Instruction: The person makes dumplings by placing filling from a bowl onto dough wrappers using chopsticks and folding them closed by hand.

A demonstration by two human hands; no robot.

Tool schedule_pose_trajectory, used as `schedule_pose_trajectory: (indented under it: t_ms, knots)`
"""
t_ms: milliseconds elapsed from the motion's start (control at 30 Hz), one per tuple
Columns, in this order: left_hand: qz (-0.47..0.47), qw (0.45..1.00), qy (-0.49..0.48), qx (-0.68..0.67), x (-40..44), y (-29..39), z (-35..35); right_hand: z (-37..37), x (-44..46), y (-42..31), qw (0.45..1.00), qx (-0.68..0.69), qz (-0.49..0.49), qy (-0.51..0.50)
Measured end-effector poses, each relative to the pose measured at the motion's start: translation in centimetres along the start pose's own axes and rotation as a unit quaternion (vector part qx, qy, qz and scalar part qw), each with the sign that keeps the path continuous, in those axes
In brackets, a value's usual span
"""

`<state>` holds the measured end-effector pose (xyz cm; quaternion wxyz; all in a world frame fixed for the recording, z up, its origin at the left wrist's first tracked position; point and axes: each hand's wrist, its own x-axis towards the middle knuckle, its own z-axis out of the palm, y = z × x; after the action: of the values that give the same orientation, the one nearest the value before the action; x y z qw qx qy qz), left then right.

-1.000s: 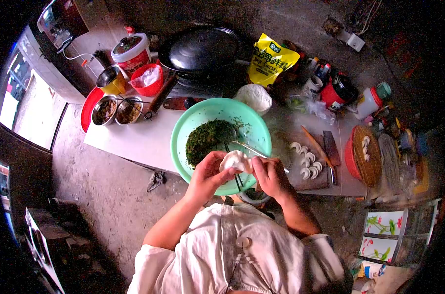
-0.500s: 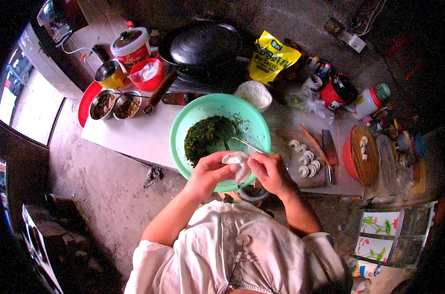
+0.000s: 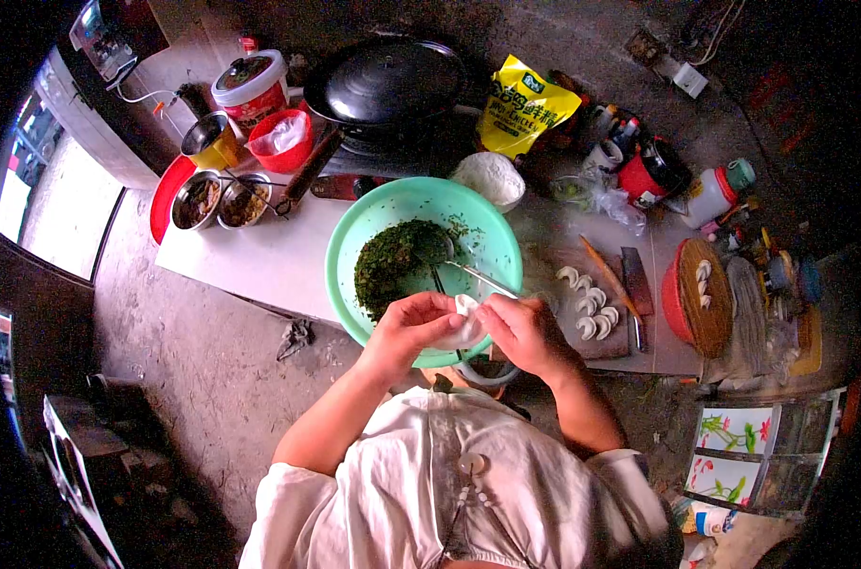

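A piece of white dough [image 3: 465, 327] is held between both hands, over the near rim of a mint-green bowl [image 3: 343, 242]. My left hand [image 3: 409, 332] pinches its left side, and my right hand [image 3: 523, 332] grips the other edge with thumb and fingertips. Inside the bowl lies a dark green chopped filling [image 3: 392, 261] with a metal spoon [image 3: 482, 278] leaning out to the right. Several white crescent dumplings [image 3: 592, 308] rest on a board to the right, beside a rolling pin [image 3: 609, 273] and a cleaver [image 3: 636, 284].
Behind the bowl are a bowl of white flour [image 3: 490, 180], a yellow bag [image 3: 525, 109] and a black lidded pan [image 3: 388, 85]. Two metal bowls of food [image 3: 198, 201] sit at the left. A red basin with a round wooden lid [image 3: 705, 303] stands at the right.
The dough, spread wider between the fingers before, is now folded and more covered by them. The hands have drawn slightly closer together. The view has shifted a little.
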<state>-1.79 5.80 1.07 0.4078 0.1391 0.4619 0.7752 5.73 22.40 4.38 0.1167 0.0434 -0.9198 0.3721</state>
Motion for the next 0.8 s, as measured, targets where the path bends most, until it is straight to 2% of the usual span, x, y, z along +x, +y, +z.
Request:
schedule_pose_trajectory:
  t_ms: [200, 267, 300, 433, 500, 567, 633, 700, 767, 800]
  knots:
    - [-0.024, 0.998, 0.001, 0.056, -0.1, 0.5, 0.2, -0.3, 0.1, -0.3, 0.999, 0.005, 0.017, -0.026]
    - [-0.053, 0.988, -0.013, 0.142, 0.0, 0.8, 0.2, -0.4, -0.1, 0.0, 0.999, 0.004, 0.020, -0.042]
    - [-0.054, 0.988, -0.014, 0.143, 0.1, 0.9, 0.1, -0.4, -0.1, 0.2, 0.998, 0.004, 0.020, -0.058]
    - [-0.087, 0.978, -0.050, 0.183, 0.3, 0.9, 0.0, 0.2, -0.4, 0.7, 1.000, 0.002, 0.003, -0.020]
    - [-0.093, 0.964, -0.084, 0.232, 0.6, 1.1, 0.2, 0.2, -0.6, 1.0, 0.997, 0.017, 0.037, -0.067]
    - [-0.143, 0.962, -0.068, 0.223, 0.8, 0.6, 0.5, 0.7, -1.0, 1.8, 0.997, -0.009, 0.037, -0.065]
    - [-0.121, 0.971, -0.072, 0.194, 1.1, -0.6, 0.8, 0.8, -1.2, 1.9, 0.999, -0.002, 0.047, -0.029]
    - [-0.102, 0.988, -0.075, 0.090, 1.6, -1.8, 0.9, -0.3, -1.6, 1.5, 0.989, 0.029, 0.139, -0.033]
    - [-0.096, 0.990, -0.090, 0.054, 2.6, -3.8, 0.9, 0.3, -2.5, 2.3, 0.987, -0.014, 0.155, 0.028]
    - [-0.117, 0.992, -0.046, 0.003, 2.9, -3.9, 1.8, 0.6, -2.9, 2.9, 0.986, -0.012, 0.163, 0.036]
